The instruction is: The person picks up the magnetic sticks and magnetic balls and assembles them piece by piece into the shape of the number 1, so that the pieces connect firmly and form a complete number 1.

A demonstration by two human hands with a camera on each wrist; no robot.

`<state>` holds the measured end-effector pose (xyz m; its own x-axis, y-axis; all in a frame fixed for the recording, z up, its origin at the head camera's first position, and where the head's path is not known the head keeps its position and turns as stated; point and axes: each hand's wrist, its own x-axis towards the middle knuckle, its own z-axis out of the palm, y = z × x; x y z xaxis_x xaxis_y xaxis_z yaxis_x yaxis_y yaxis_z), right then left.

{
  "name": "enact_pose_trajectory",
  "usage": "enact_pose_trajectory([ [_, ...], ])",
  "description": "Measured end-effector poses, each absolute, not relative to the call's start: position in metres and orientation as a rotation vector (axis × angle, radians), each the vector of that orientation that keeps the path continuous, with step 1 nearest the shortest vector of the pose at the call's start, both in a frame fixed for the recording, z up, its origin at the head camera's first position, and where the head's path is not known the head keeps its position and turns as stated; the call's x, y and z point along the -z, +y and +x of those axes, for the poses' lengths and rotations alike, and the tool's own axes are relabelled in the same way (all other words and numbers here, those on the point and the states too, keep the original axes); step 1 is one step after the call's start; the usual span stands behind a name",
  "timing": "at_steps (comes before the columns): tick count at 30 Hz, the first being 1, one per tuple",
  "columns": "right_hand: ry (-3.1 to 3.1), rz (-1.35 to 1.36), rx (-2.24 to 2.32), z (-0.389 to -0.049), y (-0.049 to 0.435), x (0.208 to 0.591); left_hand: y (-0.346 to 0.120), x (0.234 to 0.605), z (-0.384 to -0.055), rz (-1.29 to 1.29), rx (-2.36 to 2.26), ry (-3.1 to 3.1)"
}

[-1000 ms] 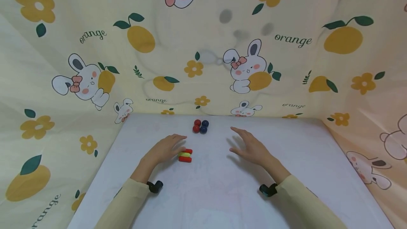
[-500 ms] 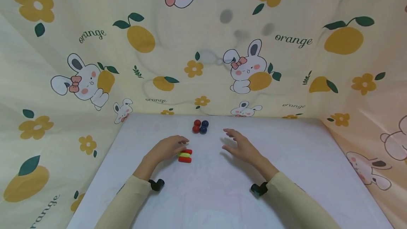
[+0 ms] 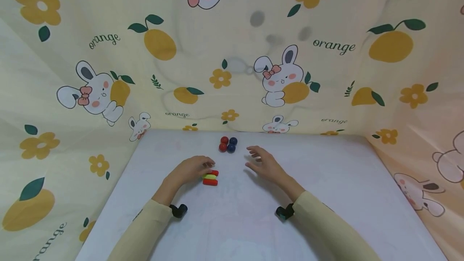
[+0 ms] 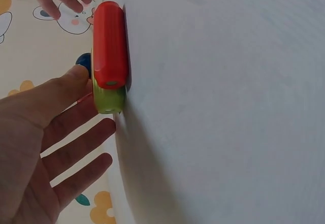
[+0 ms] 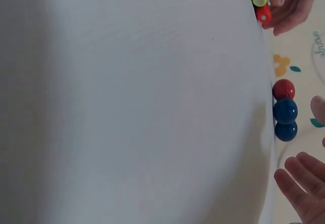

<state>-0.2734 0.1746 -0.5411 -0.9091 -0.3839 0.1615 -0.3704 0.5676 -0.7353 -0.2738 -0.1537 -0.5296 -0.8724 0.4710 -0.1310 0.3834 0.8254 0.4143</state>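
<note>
Three short cylinders [image 3: 211,177], red, yellow-green and red, lie side by side on the white table [image 3: 326,196]. My left hand [image 3: 190,170] rests beside them with its fingers nearly straight. In the left wrist view its thumb [image 4: 66,84] touches the yellow-green cylinder [image 4: 109,101] next to the red one [image 4: 109,43]. My right hand [image 3: 262,162] hovers open with spread fingers, just right of a cluster of red and dark blue balls [image 3: 227,144]. The right wrist view shows a red ball [image 5: 283,89], two blue balls [image 5: 285,110] and my right fingertips [image 5: 304,183] apart from them.
A cloth backdrop [image 3: 232,51] printed with rabbits and oranges walls in the table at the back and both sides. Small black wrist cameras [image 3: 178,210] sit at both sleeves. The table's far edge lies just behind the balls.
My right hand has slid left across the table, closer to the balls and the cylinders. My left hand has stayed by the cylinders, its fingers drawn back a little.
</note>
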Motion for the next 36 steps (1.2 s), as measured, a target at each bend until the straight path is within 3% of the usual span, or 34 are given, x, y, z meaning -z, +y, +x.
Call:
enact_pose_trajectory([
  [36, 2.698, -0.454, 1.305, -0.313, 0.131, 0.554, -0.154, 0.53, -0.282, 0.788, -0.485, 2.76],
])
